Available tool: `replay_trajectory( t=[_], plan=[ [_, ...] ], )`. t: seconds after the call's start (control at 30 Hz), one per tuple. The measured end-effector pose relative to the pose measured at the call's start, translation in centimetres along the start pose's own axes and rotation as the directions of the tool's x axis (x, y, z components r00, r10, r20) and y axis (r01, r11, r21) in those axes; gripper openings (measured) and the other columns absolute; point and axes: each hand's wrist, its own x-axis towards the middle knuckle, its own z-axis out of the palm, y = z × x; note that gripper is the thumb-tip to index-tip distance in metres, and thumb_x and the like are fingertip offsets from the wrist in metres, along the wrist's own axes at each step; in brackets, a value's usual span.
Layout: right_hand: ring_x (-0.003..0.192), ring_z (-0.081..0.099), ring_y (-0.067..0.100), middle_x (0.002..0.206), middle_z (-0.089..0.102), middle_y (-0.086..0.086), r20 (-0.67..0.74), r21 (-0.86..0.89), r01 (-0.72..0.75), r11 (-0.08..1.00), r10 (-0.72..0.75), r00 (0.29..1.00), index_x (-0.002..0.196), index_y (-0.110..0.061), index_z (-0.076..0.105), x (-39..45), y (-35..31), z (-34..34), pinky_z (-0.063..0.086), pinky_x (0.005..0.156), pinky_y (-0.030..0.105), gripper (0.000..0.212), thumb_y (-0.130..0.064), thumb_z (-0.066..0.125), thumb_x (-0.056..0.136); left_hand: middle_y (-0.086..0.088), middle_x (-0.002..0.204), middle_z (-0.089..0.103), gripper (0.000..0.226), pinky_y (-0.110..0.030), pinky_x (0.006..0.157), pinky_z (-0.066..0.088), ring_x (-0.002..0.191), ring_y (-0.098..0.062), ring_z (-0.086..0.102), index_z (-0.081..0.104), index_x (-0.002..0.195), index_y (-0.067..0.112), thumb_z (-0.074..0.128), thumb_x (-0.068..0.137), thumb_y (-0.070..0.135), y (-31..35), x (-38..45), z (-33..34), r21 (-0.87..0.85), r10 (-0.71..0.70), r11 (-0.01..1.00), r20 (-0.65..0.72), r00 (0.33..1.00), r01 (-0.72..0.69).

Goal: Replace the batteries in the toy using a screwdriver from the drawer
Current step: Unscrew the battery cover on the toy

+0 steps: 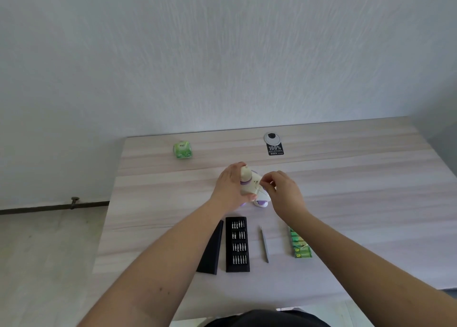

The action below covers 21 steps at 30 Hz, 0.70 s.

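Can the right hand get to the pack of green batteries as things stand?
Probably yes. The green batteries lie bare on the table, beside the right forearm, with nothing over them. But the right hand is busy at the toy, which the left hand grips; it must let go first.

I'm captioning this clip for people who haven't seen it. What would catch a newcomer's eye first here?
First, the two hands at the table's centre: the left hand grips a cream-and-purple toy while the right hand works at its side with its fingertips. Nearer the person lie an open bit case, a slim screwdriver and a green battery pack in a row.
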Motion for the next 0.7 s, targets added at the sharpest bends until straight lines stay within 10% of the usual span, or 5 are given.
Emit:
replay_trajectory(
  t=[0.17,0.4,0.7],
  plan=[
    [0.075,0.053,0.006,0.085,0.056,-0.009,-0.028,0.095,0.041,0.995,-0.039,0.999,0.087,-0.018,0.062,-4.4,0.3,0.4,0.038,0.061,0.011,0.006,-0.019,0.061,0.092,0.000,0.130,0.051,0.090,-0.030,0.103,0.033,0.121,-0.021,0.045,0.039,0.132,0.015,0.084,0.058,0.039,0.2,0.1,0.0,0.017,0.007,1.000,0.002,1.000,-0.007],
    [0.088,0.059,0.016,0.098,0.058,-0.005,0.203,-0.101,-0.238,0.966,0.254,0.946,0.092,-0.021,0.062,-7.9,6.1,6.4,0.043,0.073,0.028,0.010,-0.027,0.055,0.095,-0.007,0.132,0.048,0.096,-0.029,0.104,0.031,0.123,-0.024,0.045,0.038,0.136,0.008,0.088,0.059,0.036,0.2,-0.1,-0.2,0.042,0.029,0.999,-0.012,1.000,-0.028],
    [0.106,0.051,0.022,0.107,0.055,0.002,0.325,-0.390,-0.033,0.920,0.171,0.930,0.105,-0.017,0.062,-7.8,8.7,8.8,0.045,0.079,0.033,0.018,-0.022,0.047,0.097,-0.009,0.131,0.052,0.095,-0.030,0.102,0.035,0.120,-0.026,0.048,0.040,0.134,0.005,0.088,0.057,0.035,0.5,0.0,-0.4,0.059,0.036,0.998,-0.011,0.999,-0.035]
  ],
)
